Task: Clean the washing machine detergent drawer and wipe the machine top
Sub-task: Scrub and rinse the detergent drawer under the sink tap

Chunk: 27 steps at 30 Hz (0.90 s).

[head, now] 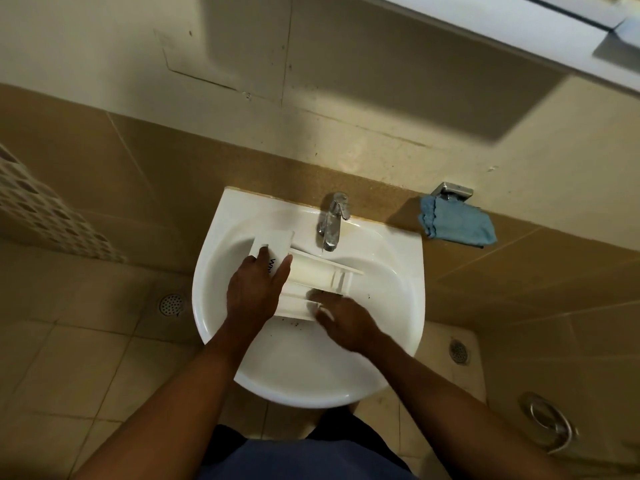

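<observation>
The white detergent drawer (313,271) lies inside the white sink basin (391,306), its front panel toward the left. My left hand (254,289) grips that front panel, thumb and fingers wrapped around it over dark lettering. My right hand (341,317) is blurred at the drawer's near side, its fingertips touching a compartment; how it holds cannot be made out. Dark specks lie in the basin beside the drawer.
A chrome tap (332,220) stands at the back of the sink. A blue cloth (457,225) hangs from a metal holder (452,190) on the tiled wall at the right. Floor drains (171,303) sit on both sides; a chrome fitting (549,422) is low right.
</observation>
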Tool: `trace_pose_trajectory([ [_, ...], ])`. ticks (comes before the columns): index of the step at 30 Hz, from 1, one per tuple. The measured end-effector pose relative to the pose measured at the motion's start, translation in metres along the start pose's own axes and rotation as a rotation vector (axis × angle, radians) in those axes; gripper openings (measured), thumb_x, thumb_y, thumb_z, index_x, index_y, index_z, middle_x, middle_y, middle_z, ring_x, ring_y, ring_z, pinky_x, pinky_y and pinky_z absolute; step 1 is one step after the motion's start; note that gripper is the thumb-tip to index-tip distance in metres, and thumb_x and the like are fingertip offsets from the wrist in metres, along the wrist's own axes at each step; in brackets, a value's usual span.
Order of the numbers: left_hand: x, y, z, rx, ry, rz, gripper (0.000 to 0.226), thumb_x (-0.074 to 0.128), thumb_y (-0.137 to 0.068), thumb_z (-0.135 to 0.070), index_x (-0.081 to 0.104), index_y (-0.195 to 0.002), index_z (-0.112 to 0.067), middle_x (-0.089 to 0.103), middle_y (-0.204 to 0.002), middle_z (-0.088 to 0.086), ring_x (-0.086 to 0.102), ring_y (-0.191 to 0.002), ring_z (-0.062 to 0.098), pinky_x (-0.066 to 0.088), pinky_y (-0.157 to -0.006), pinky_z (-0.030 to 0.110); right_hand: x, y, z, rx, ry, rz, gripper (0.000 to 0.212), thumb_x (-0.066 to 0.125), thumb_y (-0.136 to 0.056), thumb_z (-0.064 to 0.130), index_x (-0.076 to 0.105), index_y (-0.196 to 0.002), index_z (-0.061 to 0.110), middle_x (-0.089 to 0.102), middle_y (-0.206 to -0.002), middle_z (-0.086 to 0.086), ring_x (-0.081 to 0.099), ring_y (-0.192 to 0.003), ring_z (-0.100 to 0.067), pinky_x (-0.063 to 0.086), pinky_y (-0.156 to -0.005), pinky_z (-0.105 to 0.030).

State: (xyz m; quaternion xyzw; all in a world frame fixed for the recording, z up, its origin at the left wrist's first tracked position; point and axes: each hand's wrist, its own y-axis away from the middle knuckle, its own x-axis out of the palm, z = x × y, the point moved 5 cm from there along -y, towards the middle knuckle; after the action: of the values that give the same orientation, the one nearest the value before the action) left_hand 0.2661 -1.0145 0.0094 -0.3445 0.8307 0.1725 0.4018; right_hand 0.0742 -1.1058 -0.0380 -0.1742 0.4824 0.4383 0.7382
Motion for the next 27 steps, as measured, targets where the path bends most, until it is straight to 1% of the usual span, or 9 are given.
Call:
trace_pose_trajectory([
  [2, 0.000, 0.001, 0.000, -0.001, 0.002, 0.004, 0.072, 0.046, -0.099, -0.060, 0.054, -0.143, -0.004, 0.068, -0.102, 0.023, 0.068, -0.093, 0.038, 0.055, -0.082, 0.043, -0.021, -0.012, -0.011, 0.148, -0.265, -0.145, 0.035, 0.053, -0.102, 0.043, 0.077, -0.095, 0.018, 0.078, -0.091, 0.000, 0.073, -0.085, -0.019, 0.058, -0.081, -0.039],
  [3, 0.000, 0.001, -0.001, -0.002, 0.005, 0.007, 0.071, 0.047, -0.099, -0.059, 0.053, -0.144, -0.004, 0.068, -0.103, 0.023, 0.068, -0.094, 0.037, 0.055, -0.083, 0.043, -0.033, -0.020, -0.011, 0.282, -0.510, -0.234, 0.032, 0.058, -0.101, 0.030, 0.077, -0.085, 0.011, 0.076, -0.079, -0.005, 0.072, -0.073, -0.023, 0.059, -0.072, -0.040],
  [6, -0.001, 0.001, -0.001, 0.001, 0.009, 0.003, 0.070, 0.048, -0.099, -0.058, 0.053, -0.144, -0.004, 0.068, -0.103, 0.022, 0.067, -0.093, 0.037, 0.055, -0.082, 0.041, -0.052, -0.052, 0.001, 0.654, -1.273, -0.349, 0.026, 0.048, -0.102, 0.010, 0.066, -0.091, -0.004, 0.065, -0.085, -0.025, 0.062, -0.067, -0.030, 0.052, -0.065, -0.037],
  [9, -0.001, 0.000, 0.001, 0.016, 0.010, -0.003, 0.073, 0.046, -0.099, -0.061, 0.053, -0.143, -0.004, 0.068, -0.102, 0.021, 0.068, -0.091, 0.035, 0.055, -0.080, 0.040, -0.054, -0.077, 0.014, 0.787, -1.669, -0.247, 0.036, 0.034, -0.104, 0.012, 0.063, -0.092, -0.007, 0.070, -0.096, -0.030, 0.074, -0.078, -0.036, 0.063, -0.076, -0.042],
  [11, -0.001, 0.001, 0.001, 0.020, 0.011, -0.013, 0.073, 0.046, -0.098, -0.061, 0.054, -0.142, -0.003, 0.069, -0.101, 0.022, 0.068, -0.091, 0.035, 0.055, -0.080, 0.039, -0.052, -0.085, 0.024, 0.783, -1.836, -0.155, 0.042, 0.033, -0.103, 0.015, 0.065, -0.097, -0.011, 0.074, -0.092, -0.027, 0.076, -0.079, -0.036, 0.064, -0.076, -0.042],
  [16, -0.004, 0.002, -0.002, 0.023, -0.001, -0.023, 0.071, 0.047, -0.098, -0.060, 0.056, -0.140, -0.004, 0.069, -0.099, 0.022, 0.068, -0.089, 0.036, 0.055, -0.078, 0.039, -0.051, -0.090, 0.033, 0.761, -1.956, -0.100, 0.057, 0.031, -0.105, 0.019, 0.070, -0.077, -0.012, 0.074, -0.078, -0.025, 0.077, -0.069, -0.034, 0.063, -0.066, -0.042],
  [21, -0.004, 0.001, -0.003, 0.012, 0.012, -0.016, 0.074, 0.043, -0.097, -0.063, 0.053, -0.143, -0.005, 0.069, -0.103, 0.021, 0.068, -0.092, 0.036, 0.054, -0.081, 0.040, -0.052, -0.089, 0.025, 0.736, -2.018, -0.111, 0.044, 0.028, -0.099, 0.010, 0.063, -0.094, -0.017, 0.073, -0.086, -0.030, 0.076, -0.076, -0.040, 0.062, -0.074, -0.047],
  [23, -0.005, 0.001, -0.003, 0.021, 0.013, -0.024, 0.078, 0.039, -0.096, -0.066, 0.054, -0.143, -0.005, 0.069, -0.102, 0.020, 0.068, -0.092, 0.034, 0.055, -0.081, 0.039, -0.049, -0.088, 0.023, 0.753, -1.917, -0.111, 0.044, 0.030, -0.100, 0.012, 0.063, -0.096, -0.017, 0.073, -0.091, -0.031, 0.076, -0.080, -0.041, 0.063, -0.075, -0.047],
  [27, -0.005, 0.001, -0.004, 0.023, 0.014, -0.021, 0.075, 0.044, -0.098, -0.063, 0.053, -0.143, -0.005, 0.069, -0.102, 0.019, 0.068, -0.091, 0.033, 0.056, -0.081, 0.040, -0.034, -0.061, 0.020, 0.850, -1.481, -0.168, 0.040, 0.036, -0.102, 0.014, 0.065, -0.096, -0.013, 0.073, -0.091, -0.029, 0.075, -0.083, -0.044, 0.064, -0.067, -0.044],
])
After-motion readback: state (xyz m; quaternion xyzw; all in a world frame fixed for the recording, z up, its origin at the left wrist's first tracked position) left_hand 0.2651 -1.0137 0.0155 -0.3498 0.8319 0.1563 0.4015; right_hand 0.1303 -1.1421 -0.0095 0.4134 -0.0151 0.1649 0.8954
